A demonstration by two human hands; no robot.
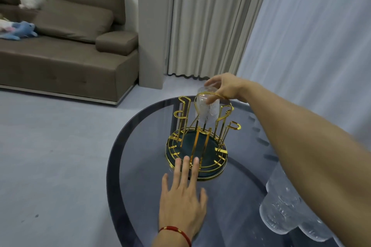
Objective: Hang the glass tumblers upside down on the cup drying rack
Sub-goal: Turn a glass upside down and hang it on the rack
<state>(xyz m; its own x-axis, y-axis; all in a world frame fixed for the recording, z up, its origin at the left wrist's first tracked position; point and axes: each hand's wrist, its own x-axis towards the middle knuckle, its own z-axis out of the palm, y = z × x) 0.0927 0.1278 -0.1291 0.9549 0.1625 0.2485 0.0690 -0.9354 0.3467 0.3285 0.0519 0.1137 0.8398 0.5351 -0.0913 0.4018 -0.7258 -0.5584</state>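
Observation:
A gold wire cup drying rack (197, 136) with a dark green round base stands on the round smoked-glass table (144, 166). My right hand (224, 86) reaches over its far side and grips the bottom of a textured glass tumbler (207, 107), held upside down over a rear prong behind the rack's gold handle. My left hand (183, 192) lies flat and open on the table, its fingertips touching the near rim of the rack's base. Several more textured tumblers (285, 208) stand at the table's right edge, partly hidden under my right forearm.
A brown sofa (66, 46) with soft toys stands on the grey floor at the left. Beige and white curtains (210, 20) hang behind the table. The table edge curves close at the left and front.

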